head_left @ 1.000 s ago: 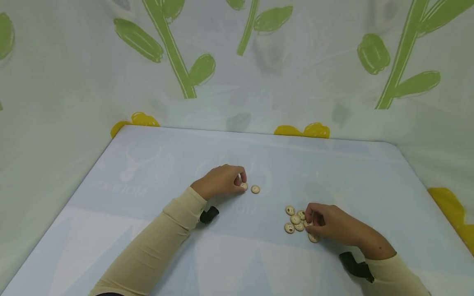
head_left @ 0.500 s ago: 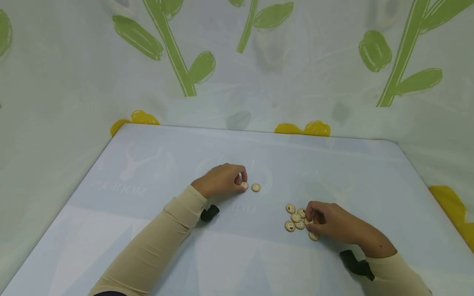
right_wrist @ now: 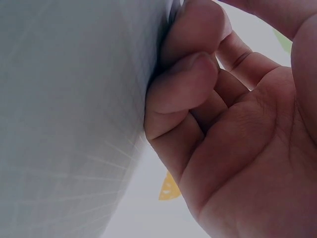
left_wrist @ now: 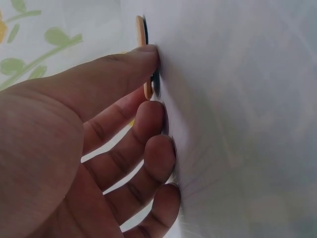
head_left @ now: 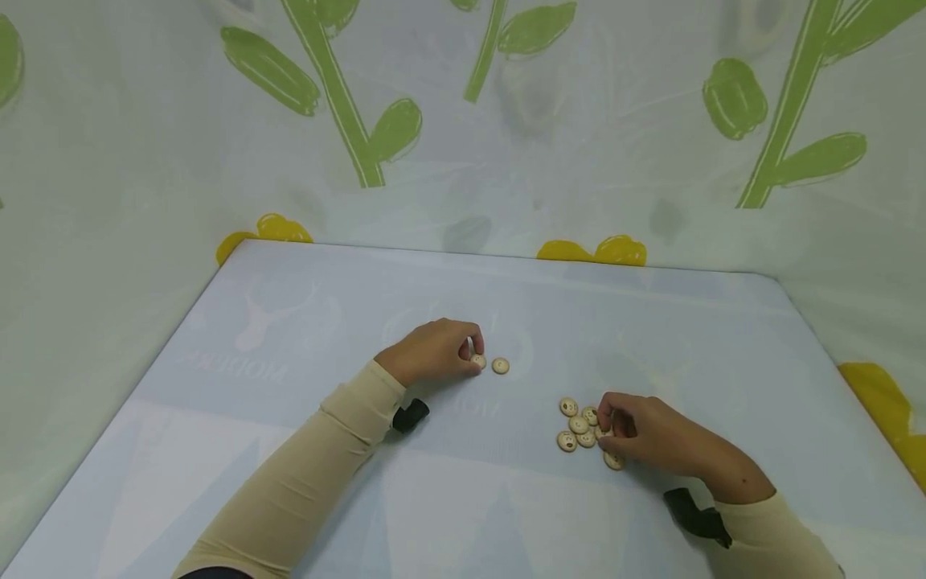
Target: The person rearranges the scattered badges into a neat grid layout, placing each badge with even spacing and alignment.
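Head view takes in both bare hands low over a pale patterned table [head_left: 448,490], well apart from each other. The left hand [head_left: 434,352] pinches a small wooden disc [head_left: 479,361] between thumb and forefinger, while a second disc [head_left: 501,366] lies flat just to its right, not touching it. From the left wrist, the pinched disc shows edge-on at the tabletop behind the thumb, with the other fingers bent, their tips down at the surface. The right hand [head_left: 661,438] is at the right side of a loose cluster of discs [head_left: 578,425], its thumb and forefinger closed about an outer disc [head_left: 603,433]; the right wrist view shows curled fingers against the table but hides that disc, so how firmly it is held cannot be told. The rest of the cluster lies close together, some pieces touching, several with little dark marks, and one near disc [head_left: 614,461] is partly covered by the hand. Beige sleeves [head_left: 289,482] cover the arms, and behind the table is a pale backdrop [head_left: 615,153] with green leafy stems [head_left: 784,104] and yellow shapes [head_left: 622,250]
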The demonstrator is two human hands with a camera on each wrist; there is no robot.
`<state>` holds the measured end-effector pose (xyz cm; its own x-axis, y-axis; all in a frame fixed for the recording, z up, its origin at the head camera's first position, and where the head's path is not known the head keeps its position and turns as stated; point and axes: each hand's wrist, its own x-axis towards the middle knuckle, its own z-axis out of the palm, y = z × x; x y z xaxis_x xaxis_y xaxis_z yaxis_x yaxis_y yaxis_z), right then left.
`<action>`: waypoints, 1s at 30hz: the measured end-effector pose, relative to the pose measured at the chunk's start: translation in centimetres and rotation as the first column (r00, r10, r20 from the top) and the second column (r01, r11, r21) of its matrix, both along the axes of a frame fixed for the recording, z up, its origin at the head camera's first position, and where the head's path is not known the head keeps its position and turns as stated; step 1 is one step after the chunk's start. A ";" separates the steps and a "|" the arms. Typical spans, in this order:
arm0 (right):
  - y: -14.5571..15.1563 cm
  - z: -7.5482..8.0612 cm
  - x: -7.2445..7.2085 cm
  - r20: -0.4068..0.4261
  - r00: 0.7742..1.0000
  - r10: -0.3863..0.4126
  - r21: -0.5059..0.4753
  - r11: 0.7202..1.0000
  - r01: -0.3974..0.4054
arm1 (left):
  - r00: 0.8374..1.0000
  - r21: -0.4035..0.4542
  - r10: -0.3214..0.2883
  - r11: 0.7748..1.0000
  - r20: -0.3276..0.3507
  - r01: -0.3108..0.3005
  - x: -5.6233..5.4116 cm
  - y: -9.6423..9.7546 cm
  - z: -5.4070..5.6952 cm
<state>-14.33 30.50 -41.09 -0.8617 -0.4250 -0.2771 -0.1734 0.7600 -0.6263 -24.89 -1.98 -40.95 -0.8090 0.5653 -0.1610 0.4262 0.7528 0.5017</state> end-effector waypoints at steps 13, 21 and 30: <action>-0.1 0.2 -0.2 0.010 1.000 0.002 -0.004 1.000 -0.002 | 1.000 -0.002 0.005 1.000 0.020 -0.005 -0.2 -0.2 0.2; 0.0 0.3 -0.1 -0.004 1.000 0.005 0.004 1.000 -0.005 | 1.000 0.007 0.004 1.000 0.018 -0.005 -0.6 -0.2 0.3; 0.0 0.2 -0.1 0.006 1.000 0.005 0.001 1.000 -0.005 | 1.000 0.029 -0.012 1.000 -0.026 0.012 -0.4 0.4 0.3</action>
